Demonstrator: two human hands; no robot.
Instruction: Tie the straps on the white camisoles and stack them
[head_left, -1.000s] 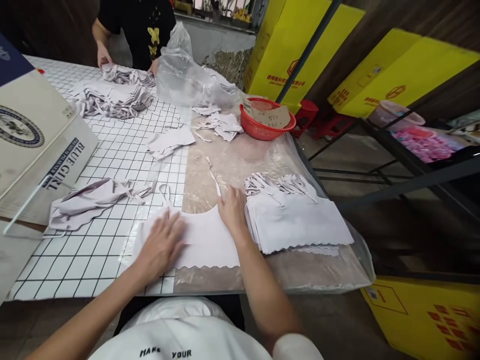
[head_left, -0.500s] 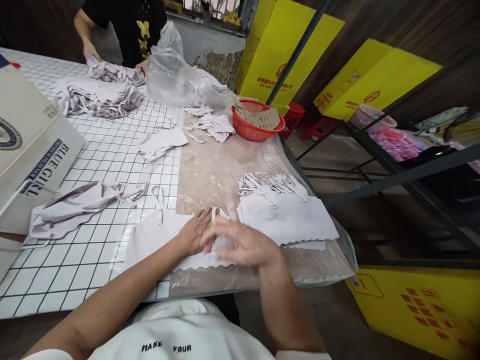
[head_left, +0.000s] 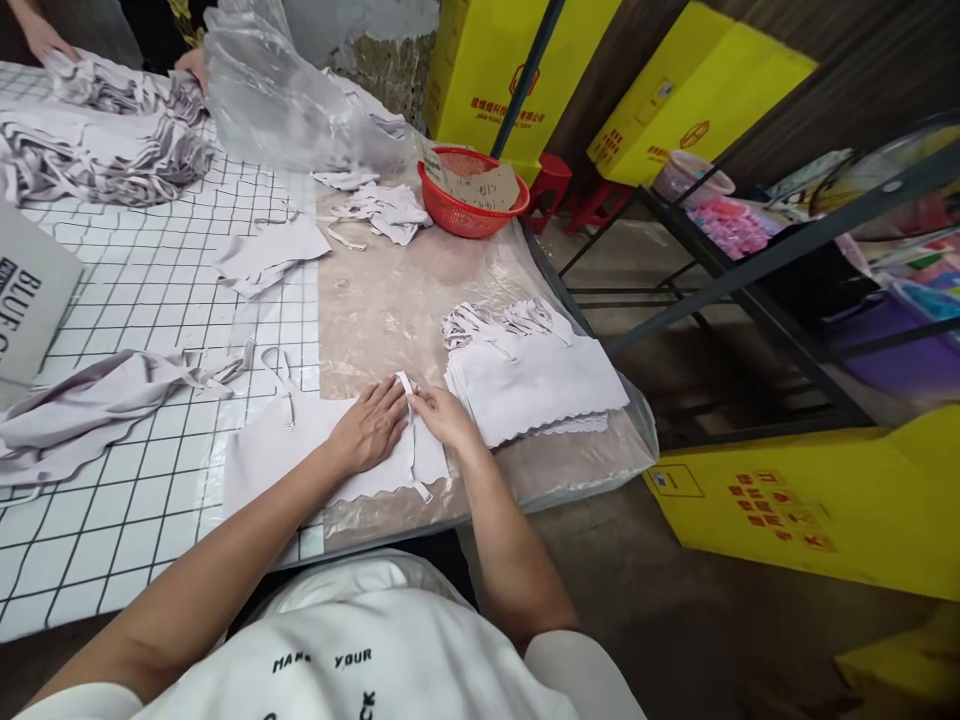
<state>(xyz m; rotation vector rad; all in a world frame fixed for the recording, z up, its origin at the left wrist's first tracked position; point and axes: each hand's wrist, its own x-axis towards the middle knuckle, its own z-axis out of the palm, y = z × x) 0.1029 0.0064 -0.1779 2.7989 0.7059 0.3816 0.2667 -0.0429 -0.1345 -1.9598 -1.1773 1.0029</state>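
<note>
A pale lilac camisole (head_left: 259, 450) with thin straps and a wavy hem lies spread on the table in front of me. My left hand (head_left: 370, 425) rests flat on its right half, fingers stretched out. Against the garment's upper right edge, my right hand (head_left: 442, 412) pinches the base of a thin strap (head_left: 410, 445), which hangs down across the fabric to the hem. The other strap (head_left: 281, 375) curls loosely at the upper left. Just right of my right hand is a neat stack of similar camisoles (head_left: 536, 385), straps bunched on top.
A crumpled camisole (head_left: 97, 410) and a cardboard box (head_left: 34, 295) are at the left. Further back lie loose garments (head_left: 274, 250), a red basket (head_left: 469, 215), a plastic bag (head_left: 277, 100) and a garment pile (head_left: 105, 150) near another person's hands. A metal rack (head_left: 720, 285) stands right.
My right hand, blurred over the camisole before, has moved to its upper edge and pinches the strap. The strap now lies down over the fabric. My left hand stays flat; the view has shifted.
</note>
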